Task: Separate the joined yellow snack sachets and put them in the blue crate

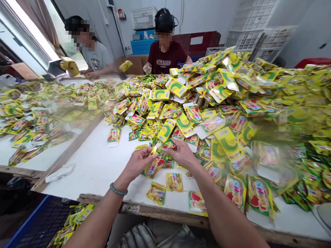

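My left hand (137, 163) and my right hand (180, 152) meet over the white table (95, 164), both pinching a small bunch of yellow candy packets (159, 157) with red and green print. The left hand's fingers curl round the lower packets; a beaded bracelet sits on that wrist. The right hand's thumb and fingers close on the top of the bunch. A huge heap of the same packets (225, 105) spreads just beyond and to the right of my hands. Three loose packets (174, 181) lie on the table under my arms.
Two other people sit at the far side, one in a grey shirt (98, 56), one in a maroon shirt (166, 56). A blue crate (36, 224) with packets stands on the floor at my left. White crates (252, 28) are stacked at the back wall.
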Demonstrator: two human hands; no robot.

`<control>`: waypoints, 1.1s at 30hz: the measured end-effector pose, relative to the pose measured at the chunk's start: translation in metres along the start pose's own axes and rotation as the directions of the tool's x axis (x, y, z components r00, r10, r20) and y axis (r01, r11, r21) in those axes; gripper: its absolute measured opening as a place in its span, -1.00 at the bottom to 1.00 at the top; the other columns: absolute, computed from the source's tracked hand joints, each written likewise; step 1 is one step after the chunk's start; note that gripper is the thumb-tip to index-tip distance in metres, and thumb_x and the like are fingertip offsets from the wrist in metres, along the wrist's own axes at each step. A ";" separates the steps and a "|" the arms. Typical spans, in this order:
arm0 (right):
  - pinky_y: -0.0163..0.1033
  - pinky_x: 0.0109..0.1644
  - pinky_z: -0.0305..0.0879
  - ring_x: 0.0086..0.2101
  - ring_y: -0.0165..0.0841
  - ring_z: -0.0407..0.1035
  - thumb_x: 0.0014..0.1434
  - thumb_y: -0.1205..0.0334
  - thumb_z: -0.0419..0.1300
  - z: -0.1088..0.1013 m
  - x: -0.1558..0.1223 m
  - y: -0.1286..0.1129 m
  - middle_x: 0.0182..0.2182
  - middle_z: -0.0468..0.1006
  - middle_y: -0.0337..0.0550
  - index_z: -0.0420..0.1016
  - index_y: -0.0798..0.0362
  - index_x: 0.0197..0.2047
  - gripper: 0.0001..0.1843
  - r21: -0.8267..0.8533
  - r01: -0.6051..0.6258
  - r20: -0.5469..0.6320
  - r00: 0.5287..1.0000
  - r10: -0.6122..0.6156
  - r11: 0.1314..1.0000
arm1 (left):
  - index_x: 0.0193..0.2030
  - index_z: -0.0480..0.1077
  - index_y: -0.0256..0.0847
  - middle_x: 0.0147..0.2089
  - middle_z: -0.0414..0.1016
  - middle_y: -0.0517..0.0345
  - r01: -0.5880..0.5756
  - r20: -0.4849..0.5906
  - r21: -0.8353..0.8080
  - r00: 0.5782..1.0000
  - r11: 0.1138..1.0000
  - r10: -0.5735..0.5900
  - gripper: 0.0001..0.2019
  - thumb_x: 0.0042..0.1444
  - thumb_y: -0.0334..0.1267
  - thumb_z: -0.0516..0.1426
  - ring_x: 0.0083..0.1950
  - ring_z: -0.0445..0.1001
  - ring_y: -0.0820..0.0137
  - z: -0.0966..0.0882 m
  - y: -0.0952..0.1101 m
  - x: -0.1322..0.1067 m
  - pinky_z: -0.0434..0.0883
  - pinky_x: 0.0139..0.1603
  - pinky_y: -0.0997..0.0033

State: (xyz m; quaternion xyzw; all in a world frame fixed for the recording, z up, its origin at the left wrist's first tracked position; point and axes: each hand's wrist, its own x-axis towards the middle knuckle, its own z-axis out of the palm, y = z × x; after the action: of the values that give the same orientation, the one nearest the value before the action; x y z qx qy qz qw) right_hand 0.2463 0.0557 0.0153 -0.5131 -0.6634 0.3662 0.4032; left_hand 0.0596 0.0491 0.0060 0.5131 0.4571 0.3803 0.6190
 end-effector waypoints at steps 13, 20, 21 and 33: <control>-0.20 -0.19 0.31 -0.30 -0.22 0.42 0.12 -0.04 0.10 0.008 0.000 0.004 -0.34 0.56 -0.13 0.43 0.03 -0.31 -0.70 -0.063 0.038 0.067 0.997 -0.034 0.997 | 0.04 0.41 -0.22 -0.16 0.49 0.05 -0.029 0.154 -0.114 0.987 0.993 0.046 -0.49 -0.09 -0.17 0.33 -0.29 0.45 0.36 0.010 0.007 -0.027 0.47 -0.24 0.28; -0.20 -0.16 0.36 -0.25 -0.22 0.43 0.12 -0.10 0.08 0.018 -0.004 0.006 -0.30 0.55 -0.10 0.44 0.00 -0.33 -0.66 -0.139 0.132 0.022 0.991 -0.130 0.981 | -0.07 0.49 -0.29 -0.20 0.52 0.02 0.004 0.082 -0.208 0.997 0.978 0.013 -0.54 -0.15 -0.17 0.36 -0.34 0.44 0.38 0.003 -0.001 -0.034 0.44 -0.26 0.30; -0.22 -0.20 0.37 -0.29 -0.24 0.43 0.13 -0.12 0.08 0.018 -0.004 0.006 -0.32 0.55 -0.13 0.43 -0.01 -0.31 -0.65 -0.129 0.110 0.015 0.994 -0.109 0.986 | -0.09 0.50 -0.30 -0.20 0.52 0.03 -0.018 0.059 -0.198 0.998 0.980 0.030 -0.55 -0.15 -0.18 0.37 -0.32 0.44 0.38 0.003 -0.003 -0.033 0.42 -0.24 0.33; -0.06 -0.11 0.33 -0.22 -0.13 0.45 0.14 -0.28 0.04 0.025 -0.007 0.010 -0.35 0.59 -0.06 0.62 -0.09 -0.37 -0.49 -0.267 0.216 -0.221 0.935 -0.278 0.939 | -0.08 0.49 -0.30 -0.19 0.53 0.01 -0.164 -0.018 -0.183 0.986 0.969 0.163 -0.61 0.04 -0.06 0.24 -0.18 0.46 0.31 0.007 0.000 -0.029 0.38 -0.08 0.31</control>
State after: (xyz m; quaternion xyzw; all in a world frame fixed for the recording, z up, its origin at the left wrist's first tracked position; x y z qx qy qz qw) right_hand 0.2281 0.0489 -0.0054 -0.5127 -0.7044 0.1609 0.4637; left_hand 0.0581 0.0201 0.0117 0.4892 0.3772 0.4714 0.6294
